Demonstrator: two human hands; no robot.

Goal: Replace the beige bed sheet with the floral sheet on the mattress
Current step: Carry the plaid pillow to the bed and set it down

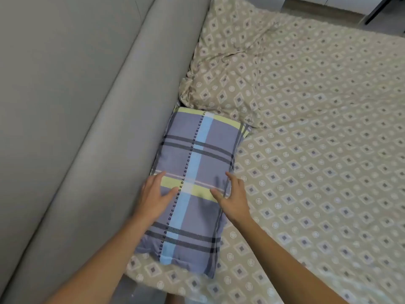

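The beige sheet, printed with diamonds and circles, covers the mattress. A blue, purple and yellow plaid pillow lies on it against the headboard. My left hand hovers with straight fingers at the pillow's left edge. My right hand is spread at the pillow's right edge, thumb over the top. Neither hand grips the pillow. A second pillow in the same beige print lies beyond the plaid one. No floral sheet is in view.
A grey padded headboard runs along the left side of the bed. At the top right, a strip of floor and a dark furniture leg show past the mattress.
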